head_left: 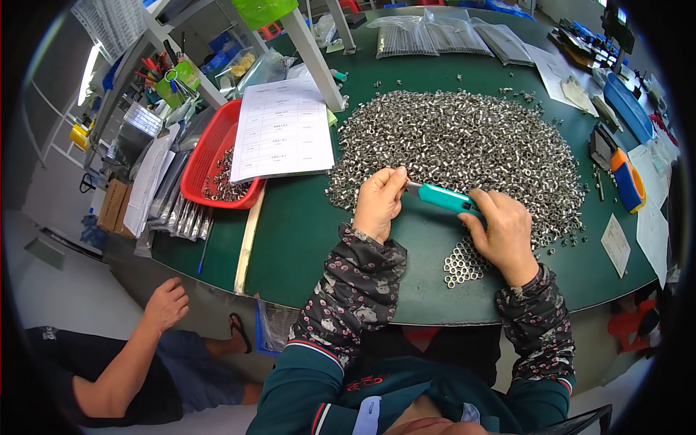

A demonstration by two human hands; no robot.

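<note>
Clamping right fingers on the knife, likely light, stiff, safest held by its handle; pinching left fingers together beside its blade.

tabletop: ring pile | before pile: ring cluster | behind: bags | left: 1 basket, papers across its rim | right: 1 tray | between left hand and right hand: 1 tool

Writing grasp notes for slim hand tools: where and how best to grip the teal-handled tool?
Likely best: take the teal-handled tool by its handle's right end, coming from the right, where the right hand holds it. The handle is long and slim, slanting down rightward; its metal end points left, toward the left hand.
</note>
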